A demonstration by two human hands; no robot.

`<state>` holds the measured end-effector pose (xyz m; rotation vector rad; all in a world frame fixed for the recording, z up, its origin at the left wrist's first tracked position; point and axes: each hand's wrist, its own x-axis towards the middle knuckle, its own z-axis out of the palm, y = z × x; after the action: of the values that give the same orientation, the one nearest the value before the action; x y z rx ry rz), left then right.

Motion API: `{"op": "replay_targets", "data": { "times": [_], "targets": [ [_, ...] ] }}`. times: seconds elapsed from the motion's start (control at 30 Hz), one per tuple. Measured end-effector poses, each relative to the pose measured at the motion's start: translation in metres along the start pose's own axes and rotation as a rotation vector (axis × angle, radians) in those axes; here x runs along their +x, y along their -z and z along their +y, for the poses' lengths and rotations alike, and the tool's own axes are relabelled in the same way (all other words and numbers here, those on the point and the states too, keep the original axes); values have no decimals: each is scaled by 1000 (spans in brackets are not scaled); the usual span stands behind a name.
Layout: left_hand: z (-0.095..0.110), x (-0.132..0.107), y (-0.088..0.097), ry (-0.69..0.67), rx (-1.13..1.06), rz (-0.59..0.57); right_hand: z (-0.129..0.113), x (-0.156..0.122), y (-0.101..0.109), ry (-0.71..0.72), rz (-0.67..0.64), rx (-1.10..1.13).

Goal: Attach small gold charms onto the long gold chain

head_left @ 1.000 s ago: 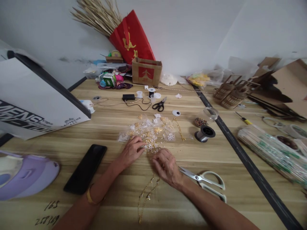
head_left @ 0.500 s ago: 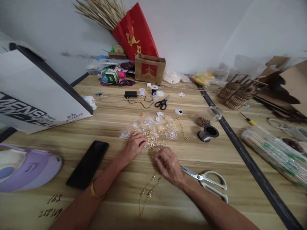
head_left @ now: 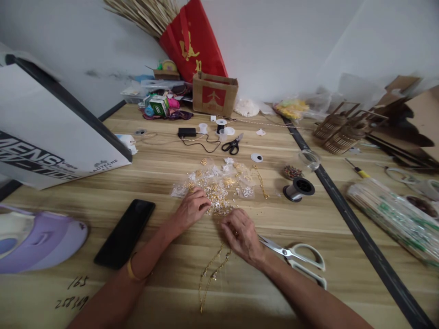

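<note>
My left hand (head_left: 192,209) is at the near left edge of a pile of small gold and clear beads (head_left: 219,194), its thumb and fingertips pinched together. Whatever sits in that pinch is too small to make out. My right hand (head_left: 243,237) is curled closed just to the right, low over the table. A gold beaded chain (head_left: 206,274) runs up from the tabletop to its fingers, which close on the upper end. Clear plastic packets (head_left: 245,191) lie among the beads. White-handled scissors (head_left: 303,256) rest beside my right wrist.
A black phone (head_left: 125,233) and a lilac visor cap (head_left: 58,237) lie to the left. A wire spool (head_left: 299,188), a dish of mixed beads (head_left: 292,172) and another gold chain (head_left: 261,182) are to the right. Black scissors (head_left: 232,145) lie behind the pile.
The view has shifted very slightly. My left hand has made at most a tiny movement at the bead pile; my right hand and the chain look the same.
</note>
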<state>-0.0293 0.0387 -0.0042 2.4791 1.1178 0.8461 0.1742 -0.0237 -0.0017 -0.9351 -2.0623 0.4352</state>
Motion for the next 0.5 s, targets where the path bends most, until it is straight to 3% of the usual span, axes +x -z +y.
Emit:
{"op": "replay_targets", "data": {
  "times": [0.5],
  "targets": [
    [6,1,4,11,123,-126,0,0,1,-1,-5,0]
  ]
}}
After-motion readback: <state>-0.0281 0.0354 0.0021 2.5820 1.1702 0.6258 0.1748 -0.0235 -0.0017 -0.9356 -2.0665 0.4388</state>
